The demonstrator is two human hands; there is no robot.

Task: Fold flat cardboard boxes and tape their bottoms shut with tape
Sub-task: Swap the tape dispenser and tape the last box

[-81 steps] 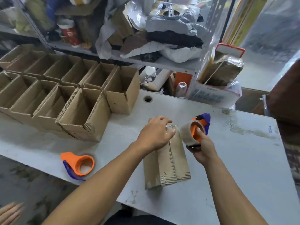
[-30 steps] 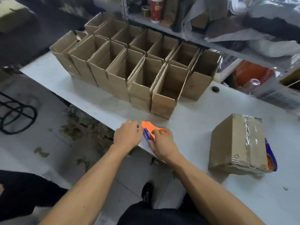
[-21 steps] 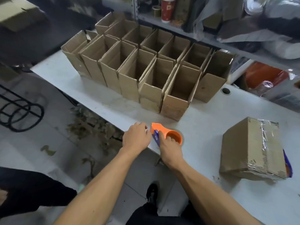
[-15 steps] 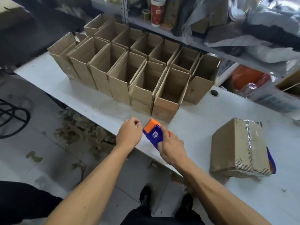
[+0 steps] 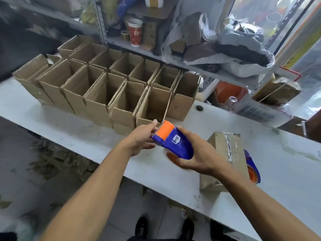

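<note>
Gripping tape dispenser [image 5: 174, 144], right hand [image 5: 199, 156]

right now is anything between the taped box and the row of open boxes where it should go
Yes. Both hands, the left hand and right hand, hold the tape dispenser above the table, between the taped box and the row of open boxes.

Bare table [image 5: 83, 136] lay free left of the hands, open boxes [image 5: 104, 94] walled the back, taped box [image 5: 227, 153] blocked the right.
</note>
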